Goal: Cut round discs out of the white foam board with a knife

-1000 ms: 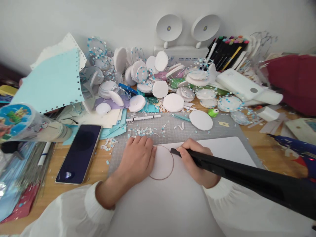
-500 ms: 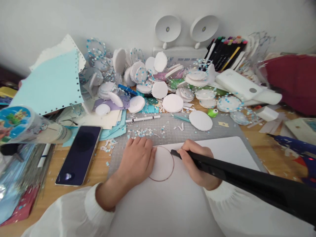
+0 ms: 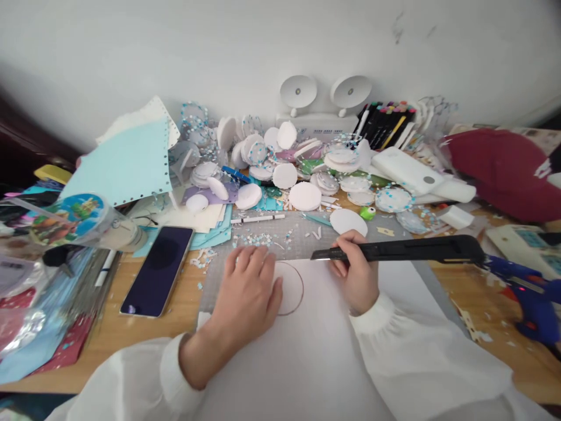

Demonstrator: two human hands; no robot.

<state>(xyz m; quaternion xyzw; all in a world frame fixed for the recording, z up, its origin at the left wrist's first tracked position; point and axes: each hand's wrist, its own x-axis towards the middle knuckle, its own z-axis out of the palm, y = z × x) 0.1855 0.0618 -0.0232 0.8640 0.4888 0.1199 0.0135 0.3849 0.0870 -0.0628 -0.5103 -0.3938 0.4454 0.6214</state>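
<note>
A large white sheet, thick like foam board, lies before me with a brown circle outline on it. My left hand rests palm down on the sheet, fingers stretched out, covering the circle's left part. In my right hand is a black utility knife, gripped near its front. Its blade points left, above the sheet's far edge and apart from the circle. A cut white disc lies just beyond my right hand on the grey cutting mat.
White discs, some wrapped in blue-dotted garland, crowd the back below a twin-head lamp. A phone and a lidded cup stand left. To the right are a blue glue gun and a maroon cap. Paper scraps litter the mat.
My right hand has lifted the knife off the circle's edge and turned it nearly level, its tip farther back. My left hand's thumb has spread away from the fingers. The view has tilted up.
</note>
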